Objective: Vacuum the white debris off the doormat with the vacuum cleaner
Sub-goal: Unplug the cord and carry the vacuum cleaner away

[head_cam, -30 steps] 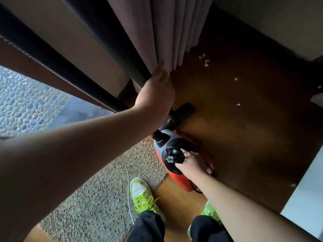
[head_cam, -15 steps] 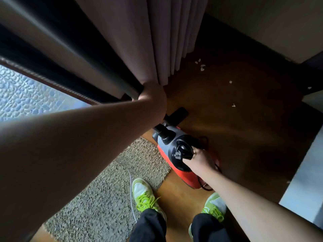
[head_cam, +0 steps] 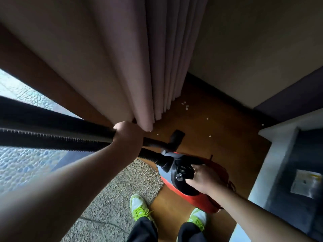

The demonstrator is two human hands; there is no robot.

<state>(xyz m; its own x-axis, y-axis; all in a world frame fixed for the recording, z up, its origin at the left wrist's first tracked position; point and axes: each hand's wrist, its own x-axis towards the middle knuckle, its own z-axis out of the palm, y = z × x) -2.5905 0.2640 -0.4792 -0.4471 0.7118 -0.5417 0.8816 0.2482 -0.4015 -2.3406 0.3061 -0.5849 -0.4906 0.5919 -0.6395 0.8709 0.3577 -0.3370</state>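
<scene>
Standing nearest are two green shoes [head_cam: 139, 207], the left one on the doormat [head_cam: 108, 194], which spreads near-left, below the left hand. Its right hand [head_cam: 203, 179] curls round the handle of the red vacuum cleaner [head_cam: 188, 177], just right of the mat's far corner. Farther, the left hand [head_cam: 128, 135] grips the black wand [head_cam: 52, 137], whose long axis runs left to right. Its nozzle [head_cam: 176, 138] points far-right, off the mat, toward white debris [head_cam: 187, 107] on wood.
</scene>
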